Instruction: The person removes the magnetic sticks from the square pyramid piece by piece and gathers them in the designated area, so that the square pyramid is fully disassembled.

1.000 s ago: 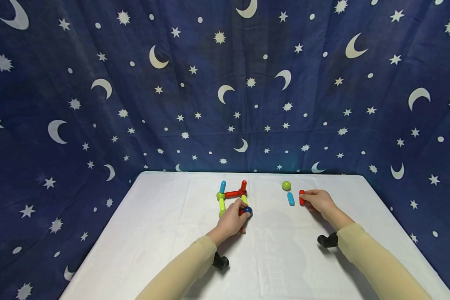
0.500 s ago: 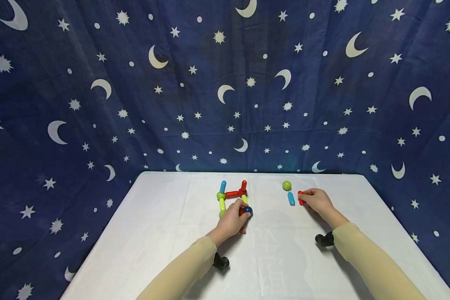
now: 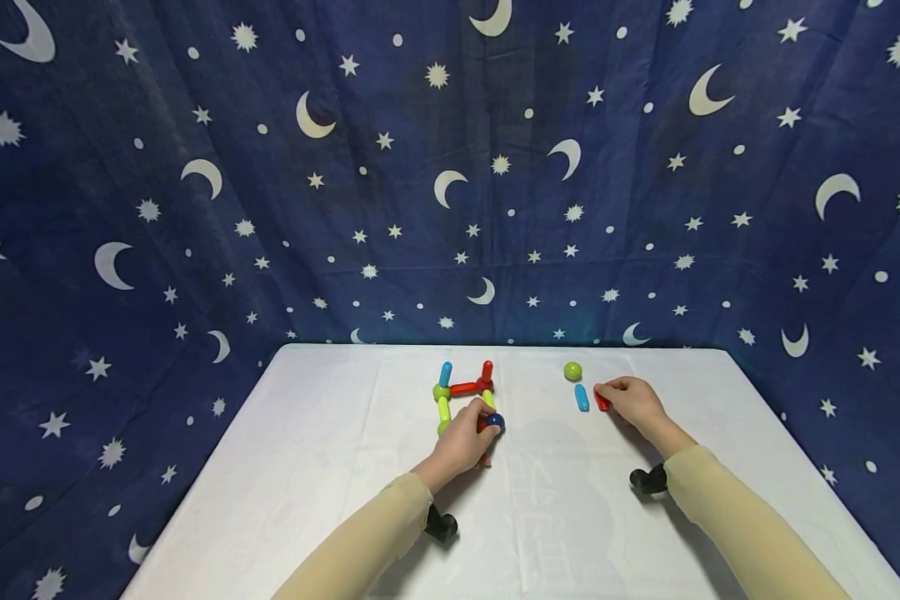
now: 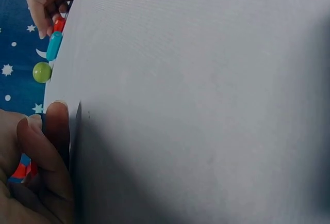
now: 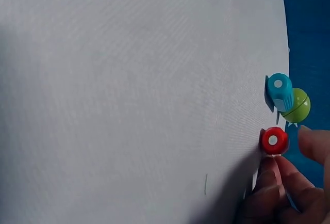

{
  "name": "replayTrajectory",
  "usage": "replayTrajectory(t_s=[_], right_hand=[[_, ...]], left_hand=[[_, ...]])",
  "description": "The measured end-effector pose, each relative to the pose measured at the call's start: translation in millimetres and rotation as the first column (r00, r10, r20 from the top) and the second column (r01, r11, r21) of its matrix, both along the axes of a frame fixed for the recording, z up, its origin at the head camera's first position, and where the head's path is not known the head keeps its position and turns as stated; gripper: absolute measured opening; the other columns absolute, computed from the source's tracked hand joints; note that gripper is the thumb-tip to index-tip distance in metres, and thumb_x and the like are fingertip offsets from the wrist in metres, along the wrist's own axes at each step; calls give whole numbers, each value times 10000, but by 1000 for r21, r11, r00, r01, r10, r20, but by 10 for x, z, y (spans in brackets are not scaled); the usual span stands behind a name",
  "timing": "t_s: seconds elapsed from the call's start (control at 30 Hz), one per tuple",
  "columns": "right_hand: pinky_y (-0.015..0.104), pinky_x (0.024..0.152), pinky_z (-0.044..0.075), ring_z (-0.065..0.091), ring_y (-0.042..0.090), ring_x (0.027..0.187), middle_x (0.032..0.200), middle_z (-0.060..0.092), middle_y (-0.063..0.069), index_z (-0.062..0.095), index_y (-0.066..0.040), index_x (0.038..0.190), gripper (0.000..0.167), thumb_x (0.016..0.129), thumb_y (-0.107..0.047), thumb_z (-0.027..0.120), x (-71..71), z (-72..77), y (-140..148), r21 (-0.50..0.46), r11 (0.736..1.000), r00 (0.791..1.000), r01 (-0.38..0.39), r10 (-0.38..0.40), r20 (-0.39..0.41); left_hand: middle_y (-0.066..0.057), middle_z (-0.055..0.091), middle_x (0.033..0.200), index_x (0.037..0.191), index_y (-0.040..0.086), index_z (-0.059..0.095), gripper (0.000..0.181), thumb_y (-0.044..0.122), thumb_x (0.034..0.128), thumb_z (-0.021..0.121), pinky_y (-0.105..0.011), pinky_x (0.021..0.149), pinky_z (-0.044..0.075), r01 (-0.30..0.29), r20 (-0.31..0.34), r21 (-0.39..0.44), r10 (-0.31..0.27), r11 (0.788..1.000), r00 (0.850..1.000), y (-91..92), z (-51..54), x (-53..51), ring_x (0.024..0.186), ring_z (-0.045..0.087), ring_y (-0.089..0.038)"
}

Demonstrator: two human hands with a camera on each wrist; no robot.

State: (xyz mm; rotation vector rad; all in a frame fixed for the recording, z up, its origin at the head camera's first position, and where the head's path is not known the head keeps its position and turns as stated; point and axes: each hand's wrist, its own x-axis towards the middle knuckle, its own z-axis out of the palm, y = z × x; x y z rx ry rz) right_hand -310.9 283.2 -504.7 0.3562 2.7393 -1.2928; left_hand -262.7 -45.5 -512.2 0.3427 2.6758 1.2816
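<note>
In the head view my left hand [image 3: 461,437] holds the near right corner of a magnetic ball-and-rod frame, around its dark blue ball [image 3: 496,422]; the hand hides part of this corner. The frame has green balls [image 3: 441,392], red and yellow-green rods, plus a blue rod [image 3: 446,373] and a red rod [image 3: 487,371] standing up at the back. My right hand [image 3: 636,402] touches a loose red magnetic rod [image 3: 602,401] lying on the table. In the right wrist view the fingers [image 5: 273,170] meet the rod's side, while the thumb stands apart from it.
Left of the loose red rod lies a blue rod [image 3: 582,397]. A green ball [image 3: 573,372] rests just behind it. The white-covered table [image 3: 555,517] ends at a dark blue curtain [image 3: 450,208] with moons and stars.
The loose red rod has shifted slightly left and forward and turned at an angle, with my right hand moving slightly left beside it. My left hand and the frame have stayed still.
</note>
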Motion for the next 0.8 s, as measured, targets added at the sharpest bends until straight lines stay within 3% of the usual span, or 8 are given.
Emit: replayTrajectory(t_s=[0.2,0.37,0.43,0.63,0.8], right_hand=[[433,843,490,559,341,1019,1219,611,252,595,88,1286,521,1048,-372,529,27,51,-35,27,997,993,67,-64,-95],[329,716,503,570,282,928,1146,621,194,615,33,1297,470,1055,-360,528,20,133,-187,-30,996,981,81,-85,-173],[296,672,492,565,261,873,1103,619,171,623,20,1299,428,1052,-322,552,25,155,-290,-64,997,978,37,-50,-203],[334,761,471,566,210,920,1102,642,110,654,-16,1302,376,1001,-242,671,77,150,-692,-92,977,944,-191,157,-291],[347,697,496,596,213,871,1152,684,85,669,-88,1310,411,941,-253,745,138,136,-1013,-72,942,915,-327,297,-272]], left_hand=[[-105,555,1178,1253,130,522,287,209,1018,665,-276,474,518,43,12,22,-43,999,999,-61,-13,8,507,579,-151],[-49,582,1074,1208,155,543,257,235,1001,673,-304,473,522,76,47,63,-79,995,996,-111,-11,41,524,626,-158],[-21,588,1022,1189,181,550,266,281,989,693,-309,475,521,77,63,65,-82,995,995,-125,-8,56,533,622,-157],[29,593,954,1152,222,576,264,342,971,726,-315,475,509,108,60,39,-111,993,992,-151,-7,93,517,582,-163],[24,634,880,1139,209,591,225,290,975,722,-330,475,510,153,90,58,-158,987,983,-184,22,120,557,630,-174]])
